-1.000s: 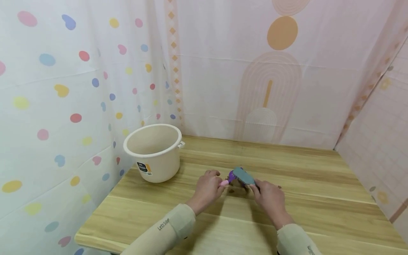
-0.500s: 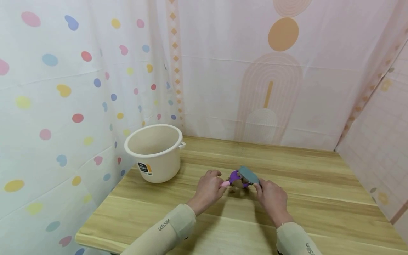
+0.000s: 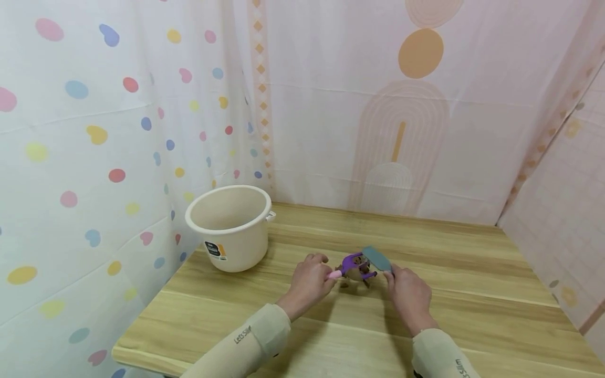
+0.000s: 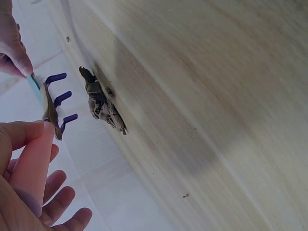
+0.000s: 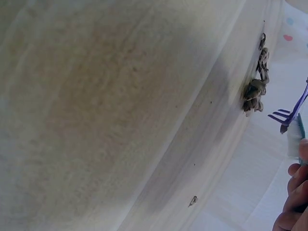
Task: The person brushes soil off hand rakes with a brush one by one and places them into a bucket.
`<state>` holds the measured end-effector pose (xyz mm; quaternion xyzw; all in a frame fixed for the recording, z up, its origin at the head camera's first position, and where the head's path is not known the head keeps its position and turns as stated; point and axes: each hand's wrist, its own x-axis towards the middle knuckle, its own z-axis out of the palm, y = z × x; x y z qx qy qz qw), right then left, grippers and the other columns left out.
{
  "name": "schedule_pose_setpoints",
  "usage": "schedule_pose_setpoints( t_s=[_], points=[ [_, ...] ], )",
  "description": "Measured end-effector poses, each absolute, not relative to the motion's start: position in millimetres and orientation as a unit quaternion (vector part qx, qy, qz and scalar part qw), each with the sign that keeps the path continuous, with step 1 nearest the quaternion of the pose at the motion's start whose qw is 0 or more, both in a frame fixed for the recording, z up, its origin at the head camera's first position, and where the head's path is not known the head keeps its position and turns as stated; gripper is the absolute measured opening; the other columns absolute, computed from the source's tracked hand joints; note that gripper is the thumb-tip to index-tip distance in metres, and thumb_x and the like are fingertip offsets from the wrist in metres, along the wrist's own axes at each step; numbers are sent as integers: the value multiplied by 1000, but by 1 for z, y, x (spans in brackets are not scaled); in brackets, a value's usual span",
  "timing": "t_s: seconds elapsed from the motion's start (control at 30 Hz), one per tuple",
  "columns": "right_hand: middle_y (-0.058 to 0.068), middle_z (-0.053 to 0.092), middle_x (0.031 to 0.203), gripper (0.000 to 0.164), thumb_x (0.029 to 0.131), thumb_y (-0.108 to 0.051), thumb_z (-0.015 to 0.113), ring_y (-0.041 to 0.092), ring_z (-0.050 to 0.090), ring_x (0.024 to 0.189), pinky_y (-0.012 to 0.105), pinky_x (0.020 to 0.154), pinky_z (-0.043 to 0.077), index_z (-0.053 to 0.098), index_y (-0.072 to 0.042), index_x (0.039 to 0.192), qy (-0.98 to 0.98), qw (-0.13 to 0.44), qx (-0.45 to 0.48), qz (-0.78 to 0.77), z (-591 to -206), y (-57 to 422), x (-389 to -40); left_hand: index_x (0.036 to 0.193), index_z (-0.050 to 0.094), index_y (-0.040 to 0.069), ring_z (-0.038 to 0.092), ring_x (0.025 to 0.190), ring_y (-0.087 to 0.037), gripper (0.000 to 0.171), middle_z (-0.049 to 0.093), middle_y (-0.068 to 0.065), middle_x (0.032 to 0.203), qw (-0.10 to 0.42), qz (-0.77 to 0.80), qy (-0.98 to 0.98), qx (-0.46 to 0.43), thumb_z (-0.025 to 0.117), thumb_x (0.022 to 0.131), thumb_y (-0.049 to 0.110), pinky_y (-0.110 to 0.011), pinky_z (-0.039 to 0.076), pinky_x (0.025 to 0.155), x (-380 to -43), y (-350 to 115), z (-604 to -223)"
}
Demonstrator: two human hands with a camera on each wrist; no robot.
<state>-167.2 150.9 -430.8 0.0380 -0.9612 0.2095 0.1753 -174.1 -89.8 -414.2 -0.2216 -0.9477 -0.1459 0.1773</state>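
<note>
My left hand (image 3: 307, 278) holds the pink handle of a small hand rake (image 3: 351, 262) with purple tines, thumb along the handle and the other fingers loosely bent. A brown dried leaf (image 4: 50, 108) clings to the tines, which hang over the table in the left wrist view. In my right hand (image 3: 410, 294) is a teal-backed brush (image 3: 377, 259), its pale bristles (image 5: 293, 143) showing in the right wrist view. The brush head overlaps the far side of the rake. Below both lies a small heap of dried leaves (image 4: 103, 106) on the wooden table.
A cream bucket (image 3: 241, 247) with a label stands at the table's left, beyond my left hand. Small leaf scraps (image 5: 193, 200) lie apart from the heap. Patterned curtains (image 3: 312, 131) enclose the wooden table (image 3: 449, 247) at the back and sides.
My right hand has drawn the brush to the right, off the rake, uncovering more purple tines and the leaf on them. The left hand has hardly moved, while the rake's tines have turned more into view.
</note>
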Motion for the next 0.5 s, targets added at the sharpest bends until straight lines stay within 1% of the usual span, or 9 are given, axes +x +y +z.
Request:
schedule_pose_setpoints(
  t_s=[0.07, 0.2, 0.3, 0.37, 0.4, 0.5],
  points=[
    [14, 65, 75, 19, 97, -24, 64, 34, 63, 63, 44, 46, 44, 69, -5, 97, -963, 167, 29, 208, -429, 154, -167, 81, 78, 8, 62, 101, -29, 19, 68, -11, 112, 178, -147, -948, -221, 74, 87, 25, -46, 54, 74, -174, -91, -414],
    [14, 63, 74, 20, 98, -23, 62, 34, 62, 62, 44, 46, 44, 67, -4, 96, -964, 168, 12, 207, -426, 157, -168, 80, 78, 9, 62, 100, -29, 16, 68, -12, 111, 187, -145, -946, -222, 74, 85, 23, -45, 54, 72, -175, -93, -414],
    [15, 65, 76, 23, 98, -24, 62, 33, 62, 62, 44, 46, 44, 69, -2, 101, -957, 193, 28, 213, -426, 152, -168, 81, 78, 9, 62, 100, -29, 15, 68, -12, 110, 183, -143, -948, -219, 74, 85, 23, -45, 54, 73, -176, -94, -414],
    [16, 66, 78, 24, 97, -24, 62, 33, 63, 61, 45, 46, 45, 70, -2, 102, -951, 211, 52, 221, -425, 146, -167, 81, 79, 9, 62, 102, -29, 17, 68, -12, 111, 177, -144, -949, -218, 73, 86, 24, -46, 54, 74, -176, -93, -414],
    [17, 67, 79, 25, 97, -25, 62, 33, 63, 61, 45, 45, 45, 71, -2, 105, -949, 215, 65, 224, -425, 143, -166, 82, 79, 9, 62, 103, -29, 17, 68, -12, 112, 173, -145, -950, -217, 73, 87, 25, -46, 54, 74, -177, -92, -414],
    [16, 67, 80, 27, 97, -24, 63, 30, 63, 61, 43, 45, 46, 71, -2, 111, -948, 204, 84, 230, -428, 135, -164, 81, 78, 9, 61, 105, -29, 20, 68, -11, 114, 168, -150, -950, -217, 72, 88, 27, -47, 54, 75, -177, -90, -413]
  ],
)
